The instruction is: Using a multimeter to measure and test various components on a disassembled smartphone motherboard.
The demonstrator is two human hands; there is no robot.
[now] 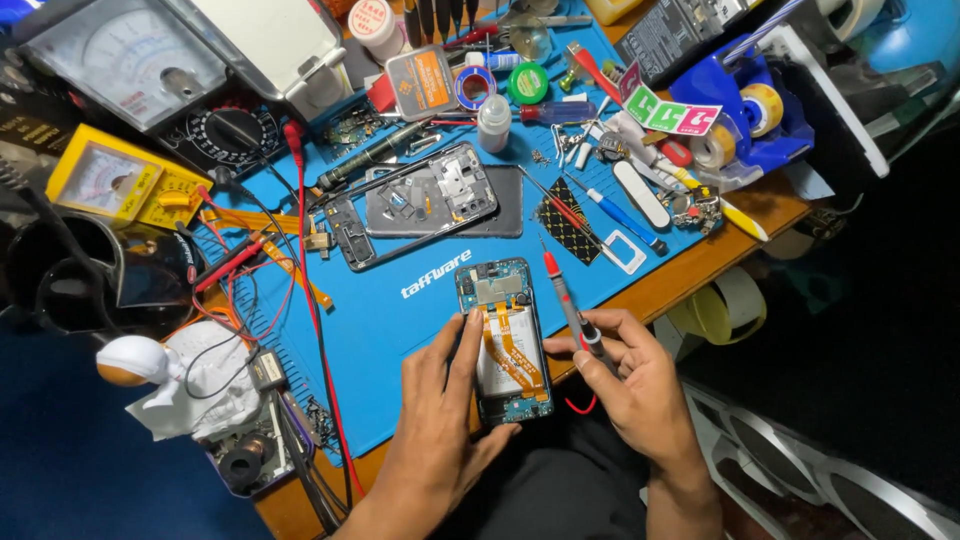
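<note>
An opened phone (503, 340) with its back off, showing a blue board, a white battery and orange flex cables, lies on the blue work mat (390, 310) near the table's front edge. My left hand (435, 420) steadies it, fingers along its left side. My right hand (630, 385) holds a red-tipped test probe (567, 295) like a pen, its tip pointing up and away just right of the phone's top edge. A red lead trails below that hand.
A second dismantled phone frame (425, 200) lies further back on the mat. An analogue meter (130, 55) and a yellow meter (110, 180) stand at the left. Screwdrivers, tweezers, small bottles and a blue tape dispenser (750, 110) crowd the back and right. A white cloth (200, 385) sits front left.
</note>
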